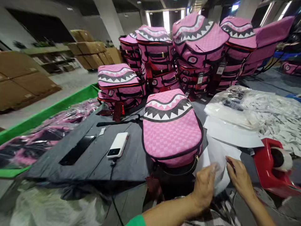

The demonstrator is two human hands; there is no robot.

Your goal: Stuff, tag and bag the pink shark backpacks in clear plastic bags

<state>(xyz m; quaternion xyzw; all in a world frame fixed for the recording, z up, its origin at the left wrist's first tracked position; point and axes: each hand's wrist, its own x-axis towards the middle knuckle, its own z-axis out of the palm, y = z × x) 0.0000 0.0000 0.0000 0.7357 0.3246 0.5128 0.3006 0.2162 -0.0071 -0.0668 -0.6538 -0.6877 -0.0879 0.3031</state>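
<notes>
My left hand (204, 185) is closed on a thin white sheet (218, 157) at the table's front edge; whether it is paper or plastic I cannot tell. On the sheet's other side, my right hand (239, 175) pinches its edge with bent fingers. Just left of the sheet lies a pink checkered backpack (172, 131) with a black and white jagged-teeth pattern, its front panel facing up. Beyond my right hand are flat white sheets (232, 131), partly under a clear plastic bag (231, 111).
Stacked pink backpacks (155, 56) line the back of the grey-covered table (94, 163). A white power bank (118, 145) and a black phone (77, 150) lie to the left. A red tape dispenser (265, 166) stands right. The green-edged bin (77, 94) holds bagged pink items.
</notes>
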